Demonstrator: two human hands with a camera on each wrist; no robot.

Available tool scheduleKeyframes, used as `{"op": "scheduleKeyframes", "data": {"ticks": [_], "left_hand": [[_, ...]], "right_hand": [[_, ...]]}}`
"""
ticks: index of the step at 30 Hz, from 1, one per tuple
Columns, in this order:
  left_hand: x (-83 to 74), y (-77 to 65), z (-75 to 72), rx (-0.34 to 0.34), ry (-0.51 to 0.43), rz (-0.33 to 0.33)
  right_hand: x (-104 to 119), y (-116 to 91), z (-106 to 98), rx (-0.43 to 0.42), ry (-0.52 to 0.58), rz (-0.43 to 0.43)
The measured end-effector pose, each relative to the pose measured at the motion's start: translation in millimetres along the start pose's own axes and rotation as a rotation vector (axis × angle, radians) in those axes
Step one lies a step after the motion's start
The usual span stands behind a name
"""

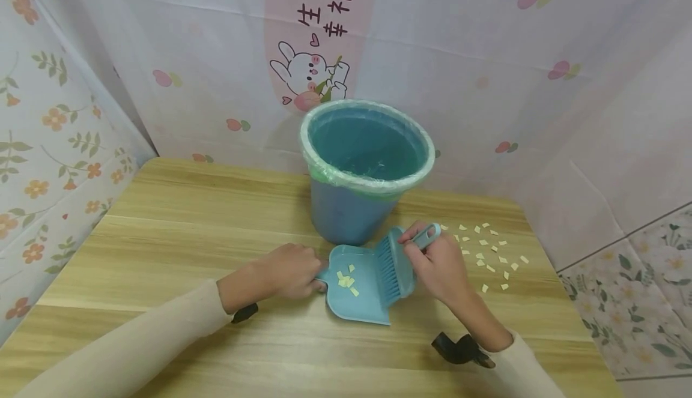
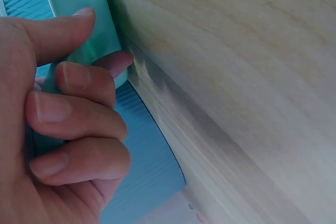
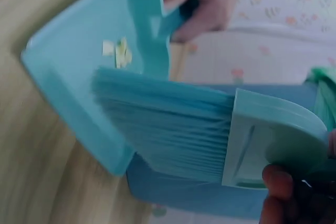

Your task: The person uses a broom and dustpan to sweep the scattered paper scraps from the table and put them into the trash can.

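My left hand [image 1: 294,271] grips the handle of a light blue dustpan [image 1: 346,308] on the wooden table; in the left wrist view its fingers [image 2: 84,114] curl round that handle. Several pale yellow paper scraps [image 1: 346,281] lie in the pan near the handle side. With my right hand [image 1: 435,266] I hold a matching blue hand brush [image 1: 399,263] by its handle. Its bristles [image 3: 163,124] overlap the pan's open side in the head view. More paper scraps [image 1: 489,251] are scattered on the table right of the right hand.
A blue waste bin [image 1: 351,212] with a clear plastic liner over its rim stands right behind the dustpan. The wooden table [image 1: 178,224] ends at a printed cloth [image 1: 216,56] hanging along the back. Black straps [image 1: 456,349] sit at the wrists.
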State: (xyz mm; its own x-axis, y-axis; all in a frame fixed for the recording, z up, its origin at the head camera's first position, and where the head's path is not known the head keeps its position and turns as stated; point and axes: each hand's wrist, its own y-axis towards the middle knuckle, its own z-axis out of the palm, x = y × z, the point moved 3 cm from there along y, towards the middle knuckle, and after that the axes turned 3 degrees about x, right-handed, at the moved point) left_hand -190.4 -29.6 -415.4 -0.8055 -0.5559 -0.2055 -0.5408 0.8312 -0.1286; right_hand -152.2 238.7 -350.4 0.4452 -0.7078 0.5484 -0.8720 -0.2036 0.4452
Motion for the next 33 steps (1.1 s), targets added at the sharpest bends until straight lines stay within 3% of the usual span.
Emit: {"op": "scheduleKeyframes", "data": {"ticks": [5, 10, 18, 33], "left_hand": [[1.2, -1.2, 1.2, 0.003, 0.003, -0.005], [3.1, -3.2, 3.5, -0.012, -0.008, 0.007], [5.1, -5.1, 8.9, -0.053, 0.037, 0.053], [9.8, -9.5, 12.0, -0.105, -0.004, 0.084]], "right_hand": [[-10.0, -1.5, -6.8, -0.059, -0.092, -0.063], [-20.1, -4.8, -7.1, -0.079, -0.145, -0.072], [-29.7, -7.6, -5.5, -0.069, -0.172, -0.06], [-39.0, -7.4, 0.7, -0.056, -0.157, -0.102]]}}
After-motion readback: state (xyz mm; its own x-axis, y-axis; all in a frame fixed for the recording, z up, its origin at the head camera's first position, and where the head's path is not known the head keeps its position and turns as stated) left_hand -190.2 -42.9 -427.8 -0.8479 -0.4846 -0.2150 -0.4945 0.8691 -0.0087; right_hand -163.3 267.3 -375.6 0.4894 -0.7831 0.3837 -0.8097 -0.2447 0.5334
